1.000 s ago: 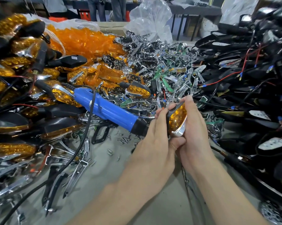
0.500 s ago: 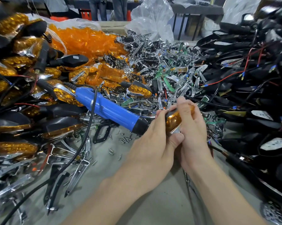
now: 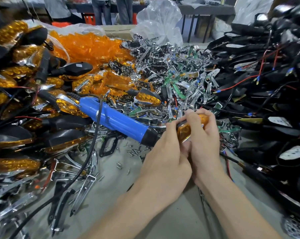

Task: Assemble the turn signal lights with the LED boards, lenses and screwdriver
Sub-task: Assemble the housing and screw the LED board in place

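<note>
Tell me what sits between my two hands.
In the head view, an amber-lensed chrome-rimmed turn signal light sits between the left hand and right hand; both grip it.

One left hand [image 3: 164,163], one right hand [image 3: 203,144], one blue screwdriver [image 3: 118,121], one held turn signal [image 3: 183,131], loose screws [image 3: 133,151] uncountable

Crowded workshop behind a grey worktop [image 3: 170,219].
Crumpled clear plastic bag [image 3: 160,23] at the far edge, just beside a brown cardboard box [image 3: 118,31]; farther back, standing people [image 3: 101,11] cropped by the top edge, near a red crate [image 3: 89,18] and a long dark table [image 3: 206,7].
</note>
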The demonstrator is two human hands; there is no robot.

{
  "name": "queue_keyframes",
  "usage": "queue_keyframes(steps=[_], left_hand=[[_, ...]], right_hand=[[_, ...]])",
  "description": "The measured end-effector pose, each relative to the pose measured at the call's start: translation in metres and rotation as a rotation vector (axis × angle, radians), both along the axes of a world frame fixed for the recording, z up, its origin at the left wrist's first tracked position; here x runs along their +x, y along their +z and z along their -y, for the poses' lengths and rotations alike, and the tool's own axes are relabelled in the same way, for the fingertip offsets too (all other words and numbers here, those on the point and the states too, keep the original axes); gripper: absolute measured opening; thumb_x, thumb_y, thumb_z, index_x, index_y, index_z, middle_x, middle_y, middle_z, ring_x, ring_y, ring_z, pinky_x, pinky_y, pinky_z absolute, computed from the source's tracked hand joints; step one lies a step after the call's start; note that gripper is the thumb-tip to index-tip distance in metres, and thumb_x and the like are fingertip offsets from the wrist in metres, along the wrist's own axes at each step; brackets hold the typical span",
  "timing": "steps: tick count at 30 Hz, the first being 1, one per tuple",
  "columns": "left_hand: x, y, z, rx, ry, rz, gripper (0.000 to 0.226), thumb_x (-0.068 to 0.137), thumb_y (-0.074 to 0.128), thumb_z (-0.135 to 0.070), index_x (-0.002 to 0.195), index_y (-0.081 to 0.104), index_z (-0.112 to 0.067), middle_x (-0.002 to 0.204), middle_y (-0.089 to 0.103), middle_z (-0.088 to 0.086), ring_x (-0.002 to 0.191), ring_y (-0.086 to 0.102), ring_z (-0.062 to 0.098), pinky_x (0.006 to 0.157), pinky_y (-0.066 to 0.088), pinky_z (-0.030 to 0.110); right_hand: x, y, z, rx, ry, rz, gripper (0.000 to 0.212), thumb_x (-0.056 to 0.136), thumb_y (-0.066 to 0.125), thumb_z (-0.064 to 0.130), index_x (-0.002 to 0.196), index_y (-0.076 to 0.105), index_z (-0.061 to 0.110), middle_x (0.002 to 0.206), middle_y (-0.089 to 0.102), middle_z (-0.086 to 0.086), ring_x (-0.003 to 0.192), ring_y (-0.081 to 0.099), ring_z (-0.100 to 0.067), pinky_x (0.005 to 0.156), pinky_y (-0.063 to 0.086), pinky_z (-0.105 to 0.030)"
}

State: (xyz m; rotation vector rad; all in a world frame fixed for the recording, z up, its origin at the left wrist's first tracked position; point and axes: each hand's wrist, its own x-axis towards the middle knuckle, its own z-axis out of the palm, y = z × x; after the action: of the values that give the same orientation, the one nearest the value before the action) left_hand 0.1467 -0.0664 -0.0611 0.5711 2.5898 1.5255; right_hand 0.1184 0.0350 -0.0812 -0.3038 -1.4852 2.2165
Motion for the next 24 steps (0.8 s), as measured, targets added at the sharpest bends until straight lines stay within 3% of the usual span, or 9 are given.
queue_keyframes(steps=[3, 5, 8, 9, 12, 14, 17, 20, 24], left_hand=[[-0.004, -0.002, 0.003, 0.065, -0.045, -0.019, 0.044, 0.102, 0.043, -0.038, 0.142, 0.028, -0.048, 0.135, 0.054, -0.021, 0.124, 0.051, 0.002, 0.103, 0.045, 0.04], [-0.004, -0.005, 0.006, 0.093, -0.049, -0.02, 0.047, 0.099, 0.041, -0.048, 0.144, 0.028, -0.05, 0.135, 0.054, -0.024, 0.125, 0.05, -0.002, 0.106, 0.043, 0.038], [-0.003, -0.003, 0.009, 0.256, -0.066, 0.074, 0.038, 0.094, 0.038, -0.059, 0.132, 0.043, -0.056, 0.108, 0.065, -0.028, 0.098, 0.059, -0.009, 0.086, 0.048, 0.029], [-0.004, 0.0, 0.01, 0.343, -0.068, 0.136, 0.036, 0.094, 0.039, -0.06, 0.127, 0.052, -0.051, 0.1, 0.068, -0.025, 0.087, 0.062, -0.006, 0.077, 0.048, 0.025], [-0.01, 0.009, 0.014, 0.487, -0.11, 0.316, 0.047, 0.099, 0.04, -0.058, 0.099, 0.073, -0.025, 0.083, 0.074, 0.006, 0.07, 0.066, 0.016, 0.064, 0.05, 0.033], [-0.014, 0.017, 0.018, 0.32, -0.164, 0.248, 0.054, 0.102, 0.037, -0.053, 0.087, 0.072, -0.014, 0.08, 0.073, 0.015, 0.067, 0.066, 0.02, 0.064, 0.051, 0.036], [-0.026, 0.026, 0.033, -0.004, -0.051, -0.04, 0.043, 0.105, 0.041, -0.046, 0.084, 0.071, -0.023, 0.073, 0.074, -0.006, 0.063, 0.067, 0.01, 0.063, 0.053, 0.026], [-0.025, 0.026, 0.055, -0.12, 0.023, -0.13, 0.032, 0.1, 0.043, -0.043, 0.085, 0.068, -0.029, 0.071, 0.07, -0.018, 0.058, 0.06, 0.001, 0.058, 0.046, 0.021], [-0.003, 0.006, 0.074, -0.55, -0.012, -0.287, 0.024, 0.099, 0.043, -0.046, 0.111, 0.062, -0.038, 0.102, 0.063, -0.02, 0.097, 0.058, 0.002, 0.085, 0.05, 0.034]], right_hand=[[0.001, 0.004, -0.001, -0.046, 0.07, -0.017, 0.015, 0.087, 0.07, 0.036, 0.091, 0.059, 0.027, 0.084, 0.067, -0.001, 0.087, 0.07, -0.029, 0.071, 0.057, -0.033], [0.002, 0.008, -0.003, -0.12, 0.157, -0.043, 0.008, 0.089, 0.069, 0.037, 0.088, 0.065, 0.03, 0.089, 0.071, -0.003, 0.095, 0.074, -0.034, 0.075, 0.059, -0.04], [0.007, 0.014, -0.003, -0.199, 0.314, -0.026, 0.013, 0.085, 0.072, 0.04, 0.096, 0.071, 0.031, 0.109, 0.076, -0.005, 0.102, 0.075, -0.028, 0.071, 0.06, -0.036], [0.011, 0.016, -0.004, -0.192, 0.371, -0.035, 0.022, 0.084, 0.074, 0.039, 0.103, 0.07, 0.03, 0.115, 0.075, -0.007, 0.101, 0.075, -0.024, 0.065, 0.06, -0.031], [0.02, 0.021, -0.01, -0.082, 0.465, -0.049, 0.034, 0.082, 0.071, 0.04, 0.115, 0.067, 0.032, 0.121, 0.073, -0.009, 0.06, 0.066, -0.02, 0.039, 0.046, -0.023], [0.022, 0.025, -0.013, -0.063, 0.411, -0.029, 0.027, 0.087, 0.072, 0.035, 0.114, 0.067, 0.032, 0.108, 0.076, -0.006, 0.062, 0.063, -0.029, 0.046, 0.051, -0.03], [0.018, 0.03, -0.021, -0.226, 0.178, -0.035, 0.027, 0.086, 0.071, 0.038, 0.108, 0.065, 0.023, 0.08, 0.067, -0.001, 0.07, 0.068, -0.02, 0.077, 0.06, -0.043], [0.016, 0.033, -0.043, -0.413, 0.16, -0.049, 0.023, 0.098, 0.056, 0.034, 0.112, 0.062, 0.017, 0.078, 0.062, -0.006, 0.07, 0.066, -0.023, 0.08, 0.061, -0.049], [0.017, 0.029, -0.058, -0.427, 0.286, -0.035, 0.025, 0.104, 0.047, 0.034, 0.116, 0.065, 0.019, 0.088, 0.076, -0.008, 0.088, 0.076, -0.024, 0.078, 0.062, -0.04]])
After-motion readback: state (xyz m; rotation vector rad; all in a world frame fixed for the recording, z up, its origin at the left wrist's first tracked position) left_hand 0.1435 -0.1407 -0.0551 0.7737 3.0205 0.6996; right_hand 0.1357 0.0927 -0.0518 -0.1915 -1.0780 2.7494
